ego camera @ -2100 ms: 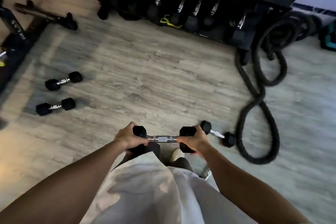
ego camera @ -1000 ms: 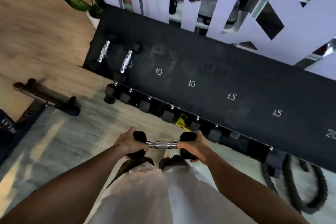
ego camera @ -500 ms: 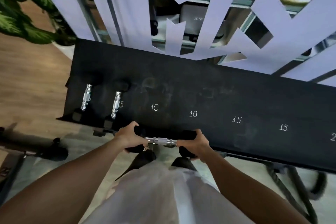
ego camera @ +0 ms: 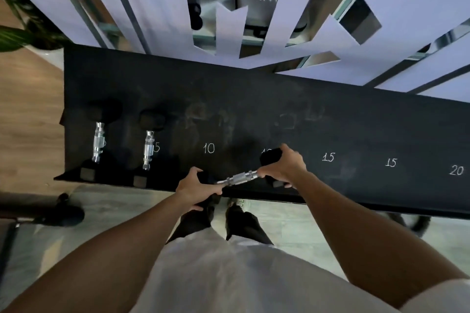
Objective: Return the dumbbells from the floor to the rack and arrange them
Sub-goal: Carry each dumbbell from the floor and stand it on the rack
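Head: dumbbell [ego camera: 241,177] (two-handed) over rack [ego camera: 254,99] edge

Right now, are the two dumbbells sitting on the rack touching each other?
Apart. The head view shows the left dumbbell and the right dumbbell lying side by side with a strip of bare black rack between them.

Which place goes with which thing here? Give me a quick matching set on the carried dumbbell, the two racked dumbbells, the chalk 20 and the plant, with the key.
Things:
1. carried dumbbell
2. two racked dumbbells
3. chalk 20
4. plant

Places:
A. far right of the rack top
B. floor beyond the rack's left end
C. between left hand and right hand, over the rack's front edge
D. left end of the rack top, handles pointing front to back

Pairs: 1-C, 2-D, 3-A, 4-B
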Demonstrator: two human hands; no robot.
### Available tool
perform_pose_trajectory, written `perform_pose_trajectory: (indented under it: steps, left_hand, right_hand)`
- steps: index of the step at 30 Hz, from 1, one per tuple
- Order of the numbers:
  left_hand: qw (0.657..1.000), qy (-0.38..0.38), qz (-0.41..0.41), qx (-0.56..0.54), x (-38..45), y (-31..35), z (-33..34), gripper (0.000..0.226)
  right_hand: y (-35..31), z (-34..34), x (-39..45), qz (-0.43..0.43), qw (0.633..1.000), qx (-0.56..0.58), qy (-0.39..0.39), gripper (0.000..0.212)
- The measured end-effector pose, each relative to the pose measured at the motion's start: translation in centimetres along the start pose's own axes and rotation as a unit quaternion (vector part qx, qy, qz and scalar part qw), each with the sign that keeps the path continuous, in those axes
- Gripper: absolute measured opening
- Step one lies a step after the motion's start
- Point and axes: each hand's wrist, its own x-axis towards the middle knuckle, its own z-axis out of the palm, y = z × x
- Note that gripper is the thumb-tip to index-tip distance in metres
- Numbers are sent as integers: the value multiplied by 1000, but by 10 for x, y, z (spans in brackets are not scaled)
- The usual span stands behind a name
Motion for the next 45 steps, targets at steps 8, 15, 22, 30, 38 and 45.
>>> perform_pose_trajectory:
  steps: [8,15,22,30,38,45]
  left_hand:
    - [999,3,-14,-41,30,10,17,87]
    - [998,27,-20,50,59,17,4,82]
    - [995,18,-59,81,78,8,4,81]
    - [991,-5,-80,104,85,1,2,89]
    - [991,-33,-78,101,82,-8,1,100]
    - [989,-41,-35,136,75,-23,-19,78]
  right_hand:
    - [-64,-33,42,-97,979,-177,30,83]
    - [-113,-33,59,-140,960,-242,26,90]
    - [-137,-12,69,-170,943,-287,10,87]
    - [-155,-3,80,-184,937,-295,-33,93]
    - [-147,3,88,-214,939,-268,-20,110]
    - [-92,30,65,26,999,-28,11,127]
